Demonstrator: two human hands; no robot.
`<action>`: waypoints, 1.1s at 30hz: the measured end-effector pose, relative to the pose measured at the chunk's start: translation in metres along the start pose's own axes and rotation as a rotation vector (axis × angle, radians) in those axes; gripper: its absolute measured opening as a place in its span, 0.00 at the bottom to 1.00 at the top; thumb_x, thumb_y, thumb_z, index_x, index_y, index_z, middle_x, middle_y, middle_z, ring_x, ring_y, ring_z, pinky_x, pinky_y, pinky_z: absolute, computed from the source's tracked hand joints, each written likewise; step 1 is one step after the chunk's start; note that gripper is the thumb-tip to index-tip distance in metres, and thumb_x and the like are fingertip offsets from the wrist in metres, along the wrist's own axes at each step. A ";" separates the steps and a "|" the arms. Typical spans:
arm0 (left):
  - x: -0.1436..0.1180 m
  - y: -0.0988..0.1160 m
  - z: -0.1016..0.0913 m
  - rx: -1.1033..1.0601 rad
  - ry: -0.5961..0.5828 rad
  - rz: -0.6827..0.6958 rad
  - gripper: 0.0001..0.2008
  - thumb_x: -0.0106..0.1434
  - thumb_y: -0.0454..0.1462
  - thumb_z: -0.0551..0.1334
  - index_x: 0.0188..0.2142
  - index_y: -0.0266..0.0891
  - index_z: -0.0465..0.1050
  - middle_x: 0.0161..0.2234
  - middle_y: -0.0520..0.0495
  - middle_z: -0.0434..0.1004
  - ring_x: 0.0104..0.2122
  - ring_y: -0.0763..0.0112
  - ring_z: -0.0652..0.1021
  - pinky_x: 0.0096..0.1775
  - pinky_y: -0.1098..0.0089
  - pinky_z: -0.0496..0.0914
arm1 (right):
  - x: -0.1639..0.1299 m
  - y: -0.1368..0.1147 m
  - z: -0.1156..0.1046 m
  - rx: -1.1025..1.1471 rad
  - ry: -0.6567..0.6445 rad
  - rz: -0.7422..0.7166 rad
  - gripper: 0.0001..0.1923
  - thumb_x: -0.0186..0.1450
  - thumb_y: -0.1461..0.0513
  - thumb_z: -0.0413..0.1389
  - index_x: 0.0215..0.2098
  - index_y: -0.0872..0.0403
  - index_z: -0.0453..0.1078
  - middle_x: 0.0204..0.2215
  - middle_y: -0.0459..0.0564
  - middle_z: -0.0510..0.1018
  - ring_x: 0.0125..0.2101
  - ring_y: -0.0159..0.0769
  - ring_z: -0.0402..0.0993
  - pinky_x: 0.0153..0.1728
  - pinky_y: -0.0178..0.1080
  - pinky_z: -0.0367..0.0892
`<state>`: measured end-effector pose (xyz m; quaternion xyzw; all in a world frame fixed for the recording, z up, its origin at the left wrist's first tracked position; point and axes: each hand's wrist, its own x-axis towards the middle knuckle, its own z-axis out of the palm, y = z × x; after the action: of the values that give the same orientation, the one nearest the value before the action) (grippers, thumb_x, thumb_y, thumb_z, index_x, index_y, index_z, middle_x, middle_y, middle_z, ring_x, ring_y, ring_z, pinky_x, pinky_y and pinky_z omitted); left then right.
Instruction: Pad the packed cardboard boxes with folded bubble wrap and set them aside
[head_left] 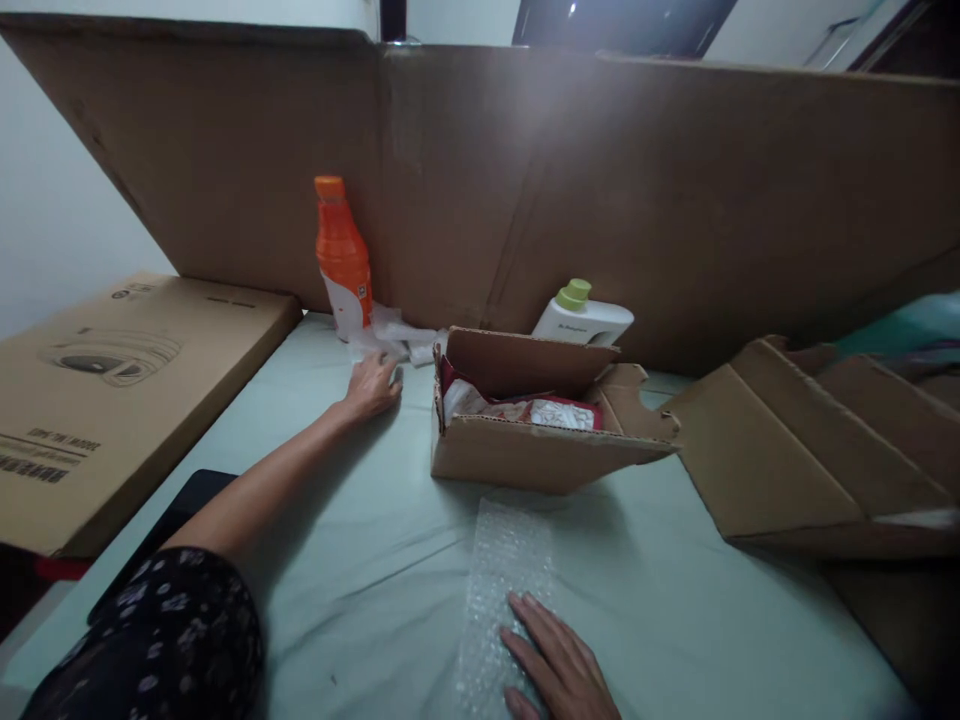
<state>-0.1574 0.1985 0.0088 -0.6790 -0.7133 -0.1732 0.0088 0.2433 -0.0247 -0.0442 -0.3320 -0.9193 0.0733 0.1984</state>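
Observation:
My left hand (pixel 375 386) reaches out over the cloth, fingers pointing forward and thumb apart from them. Its fingertips are at the crumpled clear plastic (pixel 409 335), beside the foot of an orange bottle (pixel 345 255); whether they touch the plastic is hard to tell. Low in the view, my right hand (pixel 559 660) lies with fingers spread on a strip of bubble wrap (pixel 506 560). Just beyond the strip stands an open cardboard box (pixel 525 460). Inside it are a red-edged packet with a white label (pixel 566 414) and some whitish wrapping.
A white bottle with a green cap (pixel 581 318) leans behind the box. A large flat carton (pixel 150 370) lies at left, above a dark flat object (pixel 180 510). Another open carton (pixel 795 450) stands right. A tall cardboard panel (pixel 637 190) closes off the back of the pale green cloth (pixel 360 560).

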 end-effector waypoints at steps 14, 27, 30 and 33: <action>-0.217 0.143 0.005 -0.475 -0.125 0.722 0.27 0.67 0.28 0.51 0.65 0.40 0.60 0.60 0.37 0.71 0.60 0.59 0.72 0.58 0.53 0.70 | 0.044 -0.015 -0.037 0.111 -0.069 0.139 0.16 0.69 0.63 0.53 0.53 0.55 0.74 0.57 0.61 0.76 0.59 0.49 0.70 0.57 0.55 0.68; -0.207 0.142 0.023 -0.376 -0.256 0.692 0.22 0.66 0.28 0.53 0.59 0.35 0.69 0.61 0.36 0.71 0.64 0.56 0.68 0.63 0.50 0.63 | -0.133 -0.102 -0.031 0.361 -0.078 0.083 0.22 0.64 0.70 0.51 0.55 0.49 0.72 0.51 0.54 0.81 0.53 0.44 0.76 0.53 0.52 0.72; -0.207 0.142 0.022 -0.367 -0.264 0.687 0.22 0.66 0.28 0.53 0.59 0.37 0.68 0.62 0.38 0.70 0.65 0.57 0.67 0.64 0.50 0.61 | -0.122 -0.102 -0.021 0.523 -0.055 0.522 0.19 0.65 0.60 0.57 0.55 0.51 0.72 0.50 0.57 0.81 0.51 0.49 0.76 0.51 0.53 0.72; -0.207 0.142 0.022 -0.362 -0.254 0.684 0.22 0.67 0.29 0.53 0.59 0.39 0.68 0.62 0.39 0.70 0.65 0.59 0.67 0.64 0.50 0.61 | -0.092 -0.122 -0.007 0.861 -0.121 0.741 0.24 0.60 0.58 0.61 0.54 0.52 0.72 0.50 0.54 0.81 0.50 0.50 0.76 0.50 0.50 0.72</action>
<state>0.0013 0.0064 -0.0302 -0.8837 -0.3997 -0.1979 -0.1419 0.2397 -0.1769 -0.0348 -0.5168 -0.6384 0.5247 0.2238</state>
